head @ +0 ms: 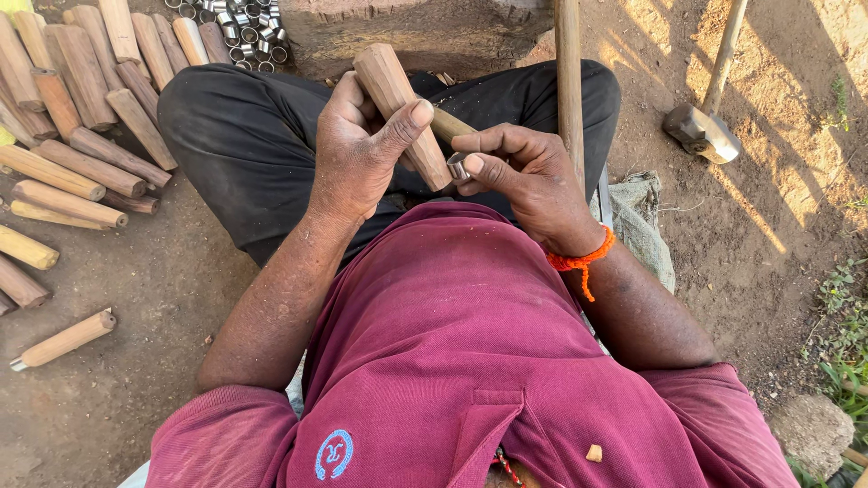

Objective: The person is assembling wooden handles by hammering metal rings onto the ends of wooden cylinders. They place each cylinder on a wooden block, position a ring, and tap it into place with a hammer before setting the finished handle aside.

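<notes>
My left hand [357, 145] is wrapped around a faceted wooden handle [391, 90], holding it slanted in front of my chest, thumb pressed along its side. My right hand [524, 172] is at the handle's lower end, pinching a small metal ring [457, 166] between thumb and fingers against that end. A second, thinner wooden piece [449, 125] shows between the two hands; how it is held is hidden. I sit cross-legged in black trousers and a maroon shirt, with an orange thread on my right wrist.
A pile of similar wooden handles [81, 117] lies on the dirt at left, one with a ring fitted [63, 340]. Several loose metal rings [240, 32] lie at top. A wooden block [416, 32] stands ahead, a pole [569, 81] beside it, a hammer [701, 131] at right.
</notes>
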